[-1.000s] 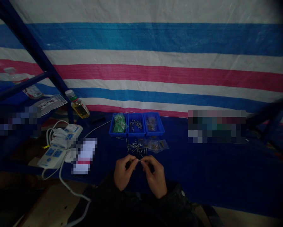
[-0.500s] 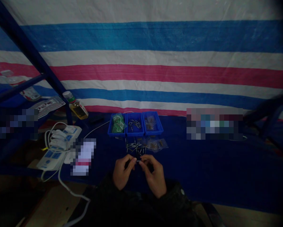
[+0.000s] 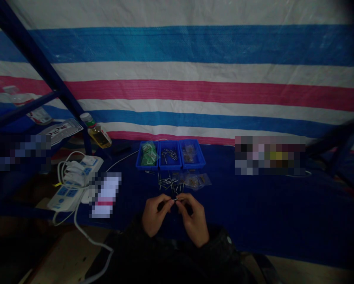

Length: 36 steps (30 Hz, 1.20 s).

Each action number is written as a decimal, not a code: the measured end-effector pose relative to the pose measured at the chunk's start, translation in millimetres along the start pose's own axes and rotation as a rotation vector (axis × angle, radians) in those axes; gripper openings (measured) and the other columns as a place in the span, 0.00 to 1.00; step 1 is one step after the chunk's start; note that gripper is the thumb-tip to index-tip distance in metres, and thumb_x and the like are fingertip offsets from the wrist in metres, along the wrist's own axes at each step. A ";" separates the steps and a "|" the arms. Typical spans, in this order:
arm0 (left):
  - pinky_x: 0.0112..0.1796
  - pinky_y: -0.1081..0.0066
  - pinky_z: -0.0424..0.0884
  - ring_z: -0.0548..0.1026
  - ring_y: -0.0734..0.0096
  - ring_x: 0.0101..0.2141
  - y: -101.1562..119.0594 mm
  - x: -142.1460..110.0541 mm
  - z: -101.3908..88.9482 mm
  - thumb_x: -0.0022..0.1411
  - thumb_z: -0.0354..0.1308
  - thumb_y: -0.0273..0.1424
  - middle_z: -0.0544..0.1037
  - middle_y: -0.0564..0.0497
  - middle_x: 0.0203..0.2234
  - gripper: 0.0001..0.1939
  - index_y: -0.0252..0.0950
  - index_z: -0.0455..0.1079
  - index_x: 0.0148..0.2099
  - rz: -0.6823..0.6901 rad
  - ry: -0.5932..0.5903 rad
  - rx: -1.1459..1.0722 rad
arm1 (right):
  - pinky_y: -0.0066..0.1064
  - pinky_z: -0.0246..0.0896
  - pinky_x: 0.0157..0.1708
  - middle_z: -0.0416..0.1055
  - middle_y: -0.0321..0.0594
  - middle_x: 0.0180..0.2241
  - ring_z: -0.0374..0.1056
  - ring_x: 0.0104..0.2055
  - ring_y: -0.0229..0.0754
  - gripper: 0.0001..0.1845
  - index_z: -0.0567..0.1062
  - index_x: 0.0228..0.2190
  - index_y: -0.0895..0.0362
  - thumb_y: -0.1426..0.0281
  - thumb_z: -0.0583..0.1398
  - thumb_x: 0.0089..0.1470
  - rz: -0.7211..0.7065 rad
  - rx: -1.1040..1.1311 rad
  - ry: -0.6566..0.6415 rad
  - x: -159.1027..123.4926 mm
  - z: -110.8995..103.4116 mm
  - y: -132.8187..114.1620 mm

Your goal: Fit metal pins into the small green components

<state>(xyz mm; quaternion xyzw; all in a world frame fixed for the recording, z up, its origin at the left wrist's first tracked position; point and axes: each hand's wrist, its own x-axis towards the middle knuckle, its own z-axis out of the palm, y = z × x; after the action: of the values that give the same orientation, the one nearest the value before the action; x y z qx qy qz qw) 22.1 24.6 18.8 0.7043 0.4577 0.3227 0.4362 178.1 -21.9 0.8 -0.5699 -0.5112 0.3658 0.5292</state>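
Between the fingertips of both hands is a thin metal pin, mostly covered by the fingers. My left hand pinches its left end, and my right hand pinches the right end. Just beyond the fingers lies a loose pile of similar slim metal pins. Right of the pile sits a clear plastic bag with small brownish pieces. Behind stand three joined blue bins: the left bin holds green packets, the middle bin loose metal pins, the right bin clear bags.
Left on the blue table are a blurred-out phone-like shape, a white power strip with cables, and a bottle of yellowish liquid. A pixelated area is at the right. A striped sheet hangs behind.
Both hands have drawn slightly closer together, so less of the pin shows, and it now tilts up to the right. The rest of the scene shifts only slightly with the camera.
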 end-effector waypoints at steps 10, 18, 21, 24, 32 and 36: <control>0.33 0.73 0.68 0.75 0.71 0.26 2.2 -0.7 -1.2 0.69 0.57 0.38 0.77 0.53 0.23 0.13 0.36 0.75 0.35 0.016 0.014 -0.020 | 0.30 0.59 0.28 0.69 0.33 0.26 0.66 0.26 0.39 0.08 0.74 0.37 0.55 0.63 0.60 0.64 0.015 -0.022 0.027 -0.1 -1.3 -4.7; 0.33 0.73 0.68 0.76 0.70 0.27 0.0 -0.4 -0.9 0.69 0.57 0.38 0.77 0.53 0.23 0.13 0.36 0.76 0.36 0.009 -0.008 -0.022 | 0.30 0.58 0.28 0.68 0.33 0.25 0.65 0.27 0.38 0.12 0.74 0.31 0.55 0.63 0.58 0.65 -0.028 -0.068 0.007 1.8 -1.4 -4.6; 0.33 0.73 0.68 0.75 0.70 0.26 1.1 -0.2 -1.1 0.69 0.57 0.37 0.77 0.53 0.23 0.13 0.36 0.75 0.35 0.007 -0.002 -0.020 | 0.29 0.59 0.27 0.69 0.34 0.25 0.65 0.26 0.39 0.12 0.75 0.32 0.55 0.62 0.59 0.64 -0.020 -0.056 0.019 1.2 -1.1 -3.8; 0.33 0.74 0.68 0.75 0.71 0.26 2.7 -0.2 -1.5 0.69 0.57 0.37 0.77 0.54 0.23 0.12 0.36 0.75 0.35 0.009 0.008 -0.027 | 0.30 0.61 0.28 0.72 0.35 0.27 0.67 0.26 0.39 0.10 0.76 0.39 0.55 0.62 0.60 0.63 -0.019 -0.014 0.019 0.1 -0.5 -2.2; 0.33 0.73 0.68 0.75 0.70 0.27 2.0 -0.4 -0.8 0.69 0.57 0.38 0.77 0.53 0.23 0.14 0.36 0.75 0.34 0.026 0.009 -0.021 | 0.29 0.59 0.27 0.69 0.33 0.22 0.65 0.25 0.38 0.16 0.74 0.28 0.56 0.61 0.57 0.65 -0.013 -0.091 0.010 1.0 -1.4 -2.1; 0.35 0.72 0.68 0.75 0.69 0.28 -0.3 -0.4 -0.8 0.70 0.56 0.39 0.77 0.53 0.23 0.15 0.36 0.74 0.34 0.015 -0.004 -0.027 | 0.29 0.60 0.27 0.71 0.34 0.24 0.66 0.25 0.38 0.11 0.76 0.34 0.55 0.62 0.60 0.63 -0.028 -0.046 0.016 0.5 -0.7 -2.6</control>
<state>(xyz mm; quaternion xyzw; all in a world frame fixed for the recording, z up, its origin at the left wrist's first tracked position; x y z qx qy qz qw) 21.2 24.6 18.8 0.7023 0.4472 0.3306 0.4443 178.4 -21.8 3.5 -0.5776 -0.5233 0.3417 0.5252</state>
